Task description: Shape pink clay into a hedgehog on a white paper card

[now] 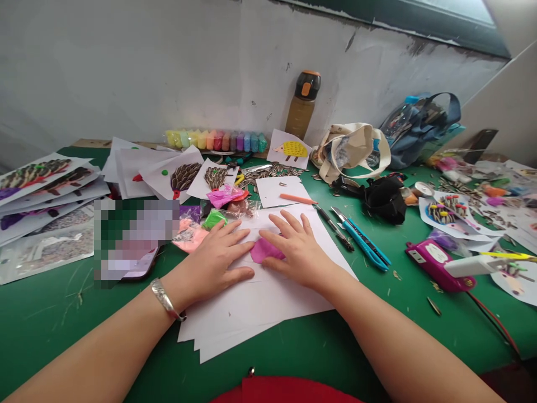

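On the white paper sheets (pixel 251 322) lies a flat pink-purple clay piece (pixel 260 251). My right hand (pixel 296 246) rests over its right part, fingers spread, covering some of it. To the left, my left hand (pixel 218 254) lies flat with fingers apart, its fingertips close to the clay's left edge; a silver bracelet (pixel 164 298) is on that wrist. Neither hand grips anything. Beyond the hands are an orange stick (pixel 297 199), a smaller white sheet (pixel 277 191) and small bags of coloured clay (pixel 222 196).
A black pen (pixel 334 228) and blue cutter (pixel 364 243) lie right of the paper. Seed-covered pictures (pixel 184 176) and a phone (pixel 140 260) are left. Further back stand a bottle (pixel 302 106) and a cream bag (pixel 350 148). A magenta device (pixel 438 266) sits right.
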Demonstrator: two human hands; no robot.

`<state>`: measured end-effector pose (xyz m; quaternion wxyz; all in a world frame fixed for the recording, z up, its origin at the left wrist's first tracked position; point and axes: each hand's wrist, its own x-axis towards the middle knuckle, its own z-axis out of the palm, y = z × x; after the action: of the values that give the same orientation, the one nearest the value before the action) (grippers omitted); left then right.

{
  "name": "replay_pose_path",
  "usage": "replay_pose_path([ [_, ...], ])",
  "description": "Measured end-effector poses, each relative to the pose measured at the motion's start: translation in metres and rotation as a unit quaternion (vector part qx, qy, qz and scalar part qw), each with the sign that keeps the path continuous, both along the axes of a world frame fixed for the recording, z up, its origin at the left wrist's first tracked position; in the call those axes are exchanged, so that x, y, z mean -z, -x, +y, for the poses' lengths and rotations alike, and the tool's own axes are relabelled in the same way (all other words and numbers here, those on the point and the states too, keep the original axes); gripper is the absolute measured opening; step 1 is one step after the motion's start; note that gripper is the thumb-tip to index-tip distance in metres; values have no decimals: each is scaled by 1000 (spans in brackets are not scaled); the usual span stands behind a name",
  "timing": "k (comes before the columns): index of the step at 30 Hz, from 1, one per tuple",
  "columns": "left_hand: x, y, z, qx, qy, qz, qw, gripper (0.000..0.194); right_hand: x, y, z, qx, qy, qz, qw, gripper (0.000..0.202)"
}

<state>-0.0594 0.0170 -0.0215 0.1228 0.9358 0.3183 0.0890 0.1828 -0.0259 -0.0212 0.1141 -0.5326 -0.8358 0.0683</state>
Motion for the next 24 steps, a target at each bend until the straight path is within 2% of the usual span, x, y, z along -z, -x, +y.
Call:
replay_pose_path([
  [3, 1, 1, 0, 1, -2, -1, 1000, 50, 0, -9, 3, 25, -1, 26, 999, 53],
  [7, -1, 0, -4, 2, -17, 8, 1000, 48, 3, -29, 11, 89, -50, 73, 992, 34],
  [9, -3, -2, -7, -1, -30, 8, 1000, 46, 5, -36, 15, 99, -58, 91, 989, 30],
  [16, -7, -5, -11, 0, -43, -6, 999, 41, 9, -31, 18, 49, -33, 59, 997, 29],
  [24, -2, -3, -8, 1, -51, 11, 999, 44, 10, -30, 21, 32, -18, 47, 998, 28],
])
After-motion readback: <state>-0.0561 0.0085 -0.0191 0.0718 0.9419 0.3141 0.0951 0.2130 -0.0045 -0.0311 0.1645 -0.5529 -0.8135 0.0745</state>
